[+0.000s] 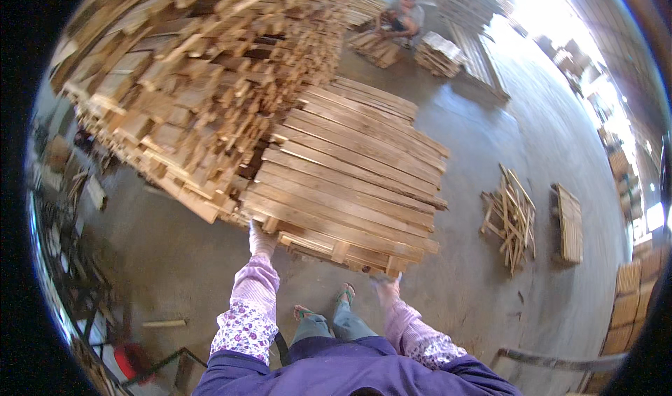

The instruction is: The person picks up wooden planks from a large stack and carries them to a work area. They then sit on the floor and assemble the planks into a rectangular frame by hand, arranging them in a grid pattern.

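In front of me is a broad slatted wooden panel (350, 165), made of side-by-side boards with cross pieces showing under its near edge. My left hand (261, 241) grips the panel's near left corner, beside the tall wood stack. At the near right corner, my right hand (387, 291) holds the same edge from below, its fingers partly hidden by the wood. Both arms reach forward in patterned sleeves. Whether the panel's far part rests on the wood beneath it cannot be made out.
A tall stack of wooden pieces (189, 81) rises on the left, close to the panel. Loose sticks (509, 221) and a small bundle of boards (568, 224) lie on the floor to the right. Beyond, a person (407, 17) crouches beside low wood piles (439, 53).
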The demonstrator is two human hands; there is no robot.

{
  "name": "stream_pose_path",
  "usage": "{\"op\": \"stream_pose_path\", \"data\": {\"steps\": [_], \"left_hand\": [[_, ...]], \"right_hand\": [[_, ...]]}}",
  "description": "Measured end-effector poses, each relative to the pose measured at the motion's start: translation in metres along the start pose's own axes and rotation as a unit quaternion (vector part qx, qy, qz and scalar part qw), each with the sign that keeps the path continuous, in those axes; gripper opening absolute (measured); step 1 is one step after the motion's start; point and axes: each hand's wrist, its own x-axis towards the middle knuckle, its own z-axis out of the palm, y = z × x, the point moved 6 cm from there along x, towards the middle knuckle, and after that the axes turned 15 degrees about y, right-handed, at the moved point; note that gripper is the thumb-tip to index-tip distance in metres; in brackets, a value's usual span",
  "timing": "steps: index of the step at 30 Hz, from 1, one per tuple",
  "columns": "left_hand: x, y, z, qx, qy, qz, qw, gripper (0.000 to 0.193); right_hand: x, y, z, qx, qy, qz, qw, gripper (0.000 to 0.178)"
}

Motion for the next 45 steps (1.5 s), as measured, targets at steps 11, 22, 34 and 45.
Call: {"op": "stream_pose_path", "data": {"steps": [11, 22, 34, 45], "left_hand": [[0.046, 0.029, -0.029, 0.125, 0.010, 0.126, 0.984, 0.065], [0.017, 0.023, -0.007, 0.071, -0.018, 0.102, 0.992, 0.045], [-0.041, 0.015, -0.047, 0.247, -0.019, 0.334, 0.909, 0.031], [-0.034, 0.004, -0.075, 0.149, -0.149, -0.040, 0.977, 0.041]], "right_hand": [[0.011, -0.036, 0.017, 0.016, 0.101, 0.093, 0.990, 0.079], [0.015, -0.036, -0.012, 0.097, 0.130, 0.094, 0.982, 0.063], [0.049, -0.001, -0.034, 0.078, 0.123, 0.053, 0.988, 0.047], [0.060, 0.066, -0.036, 0.648, -0.222, 0.332, 0.648, 0.029]]}}
